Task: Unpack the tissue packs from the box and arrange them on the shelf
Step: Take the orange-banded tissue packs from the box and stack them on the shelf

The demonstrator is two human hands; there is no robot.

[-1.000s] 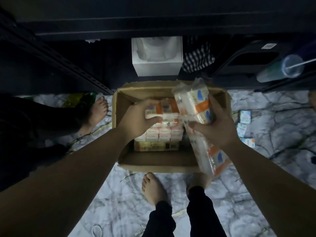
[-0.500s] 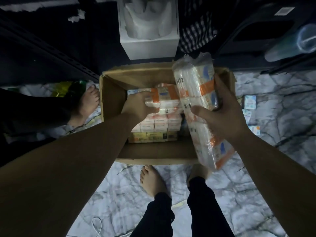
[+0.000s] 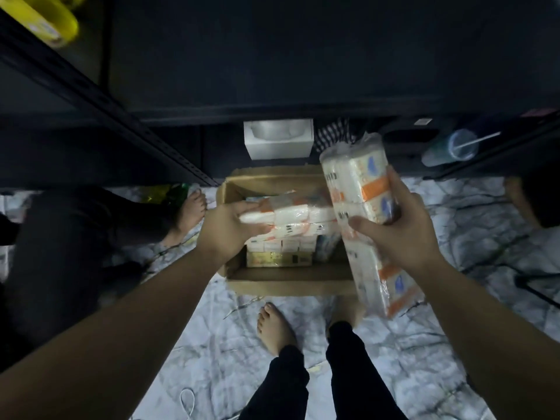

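The cardboard box (image 3: 291, 281) sits open on the marble-patterned floor (image 3: 212, 344) just in front of the person's bare feet, with the dark shelf (image 3: 272, 71) rising beyond it at twelve o'clock. The left hand (image 3: 225, 234) reaches over the box's nine o'clock wall, its fingers (image 3: 247, 207) and thumb curled around the end of a wrapped tissue pack (image 3: 291, 215) that lies crosswise above the stock left inside. Below that pack, rows of small white packs (image 3: 281, 245) fill the box, and a yellowish carton (image 3: 278, 259) lies along their six o'clock side. The right hand (image 3: 400, 234) grips a second, long tissue pack (image 3: 360, 213) around its middle, thumb across the front and fingers (image 3: 397, 192) wrapped over the three o'clock edge; the pack stands tilted over the box's three o'clock wall, its upper end toward twelve o'clock. A white tissue dispenser (image 3: 278, 140) stands on the lowest level beyond the box, and a plastic cup (image 3: 451, 148) with a straw lies at about two o'clock. In the dim light, what may be another person's bare foot (image 3: 189, 212) rests at nine o'clock of the box.
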